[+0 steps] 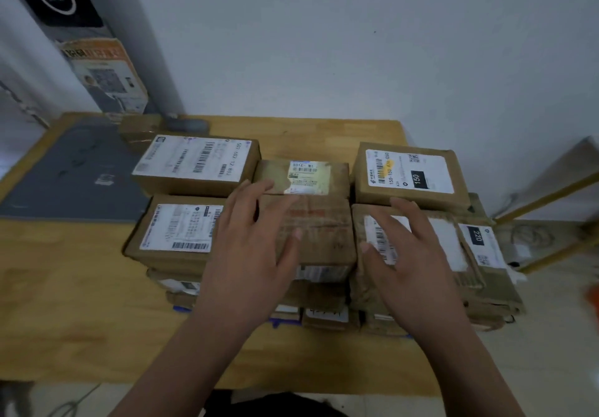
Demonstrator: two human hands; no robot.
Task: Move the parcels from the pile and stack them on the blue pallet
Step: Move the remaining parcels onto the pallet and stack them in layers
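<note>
Lower layers of the parcels (191,165) are mostly hidden under the top boxes & both arms, labels are too blurred to read, and only blue slivers (181,308) show at the btm edge. Parcels are brown cardboard w/ white labels, packed tight mid-table (64,303). Left hand (256,238) is spread-fingered over the middle box, right hand (411,254) spread over the front-right one; can't tell if they touch.

Back-right parcel (409,173) label reads "150", white on blk. Front-right parcel (484,248) label: "220". Middle rear parcel (304,175): "501E- M1".
</note>
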